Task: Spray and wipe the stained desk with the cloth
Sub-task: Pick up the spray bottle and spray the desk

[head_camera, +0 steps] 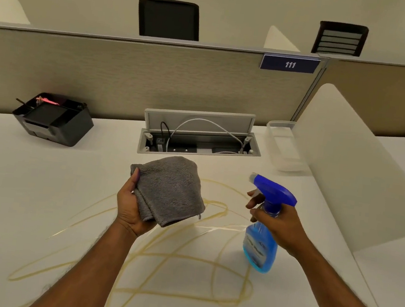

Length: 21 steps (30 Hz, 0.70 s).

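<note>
A folded grey cloth [170, 190] is held above the white desk [23, 194] by my left hand [129, 208], thumb on its left edge. My right hand [277, 222] grips the neck of a blue spray bottle [259, 248] with a blue trigger head, nozzle pointing left toward the cloth, fingers near the trigger. The bottle hangs above the desk. Yellowish looping stain lines [180, 274] run across the desk under and in front of both hands.
A black desk organiser [54, 119] stands at the back left. An open cable hatch [198, 137] with wires sits at the back centre. A clear plastic tray [284, 146] and a white side divider [354, 168] are on the right. A fabric partition [129, 76] backs the desk.
</note>
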{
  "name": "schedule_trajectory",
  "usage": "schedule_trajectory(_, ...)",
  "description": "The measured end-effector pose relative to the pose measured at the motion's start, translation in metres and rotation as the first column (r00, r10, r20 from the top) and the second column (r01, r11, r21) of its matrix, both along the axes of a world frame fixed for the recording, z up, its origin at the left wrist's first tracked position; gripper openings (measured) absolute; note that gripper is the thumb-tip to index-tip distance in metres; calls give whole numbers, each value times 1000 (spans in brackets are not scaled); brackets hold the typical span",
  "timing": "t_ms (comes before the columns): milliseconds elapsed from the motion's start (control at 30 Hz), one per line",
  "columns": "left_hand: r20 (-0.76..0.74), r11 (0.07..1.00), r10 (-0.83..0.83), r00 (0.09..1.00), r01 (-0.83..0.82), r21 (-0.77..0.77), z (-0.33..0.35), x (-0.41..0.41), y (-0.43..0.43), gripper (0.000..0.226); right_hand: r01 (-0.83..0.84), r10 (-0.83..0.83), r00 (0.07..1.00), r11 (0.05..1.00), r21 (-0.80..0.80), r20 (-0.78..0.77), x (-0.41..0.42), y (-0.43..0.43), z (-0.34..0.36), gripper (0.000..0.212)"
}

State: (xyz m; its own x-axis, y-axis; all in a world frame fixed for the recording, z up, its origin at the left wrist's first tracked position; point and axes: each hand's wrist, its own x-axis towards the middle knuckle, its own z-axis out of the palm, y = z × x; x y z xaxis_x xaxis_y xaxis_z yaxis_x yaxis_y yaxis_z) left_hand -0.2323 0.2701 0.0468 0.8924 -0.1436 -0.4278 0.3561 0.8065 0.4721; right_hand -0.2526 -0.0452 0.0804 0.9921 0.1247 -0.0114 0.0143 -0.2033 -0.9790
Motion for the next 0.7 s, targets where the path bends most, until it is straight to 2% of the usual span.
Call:
schedule_trajectory(267, -45, 999, 9, 999, -7, 38, -14, 15, -13, 56, 294, -293, 956, 956, -18, 22, 50, -55, -10, 24)
schedule_trajectory(433, -60, 999, 3, 998, 0, 49, -23, 19, -26, 63, 409, -407, 912, 912, -36, 40, 96, -94, -17, 17)
schedule_trajectory(700, -82, 992, 3, 997, 7, 123, -31, 29, -38, 59, 546, -545, 837, 838, -16, 39, 153, -132, -30, 15)
